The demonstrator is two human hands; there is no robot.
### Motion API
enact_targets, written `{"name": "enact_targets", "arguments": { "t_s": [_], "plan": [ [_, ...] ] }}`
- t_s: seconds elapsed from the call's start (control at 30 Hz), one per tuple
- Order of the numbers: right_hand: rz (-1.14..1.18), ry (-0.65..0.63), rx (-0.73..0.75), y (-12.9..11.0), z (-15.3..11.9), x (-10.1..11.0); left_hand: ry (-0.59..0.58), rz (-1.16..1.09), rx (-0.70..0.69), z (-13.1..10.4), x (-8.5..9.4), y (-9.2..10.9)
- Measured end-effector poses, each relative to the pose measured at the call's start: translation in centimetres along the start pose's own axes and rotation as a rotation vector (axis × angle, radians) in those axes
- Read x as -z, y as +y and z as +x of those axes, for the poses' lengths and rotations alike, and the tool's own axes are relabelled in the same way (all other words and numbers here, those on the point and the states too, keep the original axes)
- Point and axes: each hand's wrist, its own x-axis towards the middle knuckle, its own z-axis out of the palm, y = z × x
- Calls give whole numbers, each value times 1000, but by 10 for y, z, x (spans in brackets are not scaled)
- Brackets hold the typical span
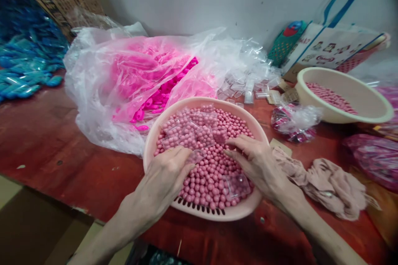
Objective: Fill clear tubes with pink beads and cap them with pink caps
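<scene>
A pale pink plastic basket (259,130) full of round pink beads (207,178) stands in front of me. Over its left side, my left hand (169,169) pinches a small clear plastic case (196,156) between thumb and fingers. Opposite it, my right hand (256,157) is low over the beads, thumb and index fingertip close together. Whatever they hold is too small to make out; a small pinkish clear piece (220,136) lies right at the fingertips. Several clear cases (178,136) rest on the beads at the back, and another clear case (238,185) lies near the front right.
Behind the basket a plastic bag (93,87) spills bright pink pieces (155,99). Clear plastic parts (248,91) are heaped beside it. At right are a cream bowl (370,95) of pink beads, a tied bag (294,122) and a crumpled cloth (337,186). Blue pieces (27,62) lie left.
</scene>
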Motion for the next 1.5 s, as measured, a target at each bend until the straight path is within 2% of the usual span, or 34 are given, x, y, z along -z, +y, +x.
{"name": "enact_targets", "arguments": {
  "t_s": [0.07, 0.13, 0.23, 0.3, 0.4, 0.5, 0.67, 0.8, 0.93, 1.1, 1.2, 1.4, 1.5],
  "plan": [
    [-184, -39, 17, 4, -8, -4, 6, 125, -123, -7, 2, 1],
    [-249, -40, 75, 12, -17, -11, 3, 261, -268, -8, 3, 8],
    [-146, -7, 152, 27, -29, -25, -31, 348, -408, 3, -2, 20],
    [-49, 0, 150, 35, -32, -32, -67, 310, -428, 16, -10, 24],
    [35, -6, 122, 40, -25, -36, -96, 140, -357, 33, -24, 18],
    [70, -46, 70, 38, -12, -32, -117, -50, -182, 42, -31, 9],
    [165, -40, -9, 21, 0, -19, -169, -325, 55, 56, -18, 16],
    [419, 23, -98, 12, -1, -12, -213, -552, 143, 64, -7, 26],
    [590, -3, -109, 10, -4, -8, -239, -677, 232, 63, -4, 26],
    [432, 70, 56, 3, -3, -5, -266, -744, 254, 62, -3, 25],
    [360, 69, 129, 0, -3, -3, -255, -769, 261, 61, -3, 26],
    [356, 94, 51, 2, -3, 4, -217, -1107, 361, 60, 0, 29],
    [322, 93, 41, 2, -3, 6, -197, -1065, 330, 60, 0, 28]
  ]
}}
